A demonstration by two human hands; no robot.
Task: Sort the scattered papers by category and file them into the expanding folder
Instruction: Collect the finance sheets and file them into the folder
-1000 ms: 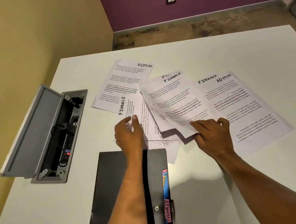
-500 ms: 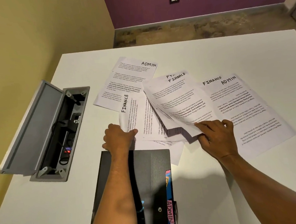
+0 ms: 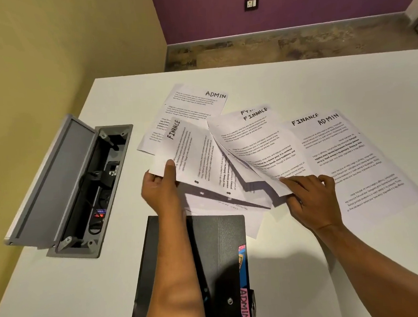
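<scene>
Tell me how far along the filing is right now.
Nothing looks filed: the expanding folder lies shut. In hand: the left hand lifts a FINANCE sheet; the right hand grips another FINANCE sheet. Left: two ADMIN sheets and others on the table.

papers (image 3: pixel 263 139) on table (image 3: pixel 346 79), folder (image 3: pixel 217 256) nearer, cable box (image 3: pixel 81 192) left

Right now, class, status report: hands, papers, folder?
Left hand grips a lifted FINANCE sheet. Right hand pinches another FINANCE sheet. Folder shut, near edge, ADMIN tab showing. Nothing filed yet.
</scene>
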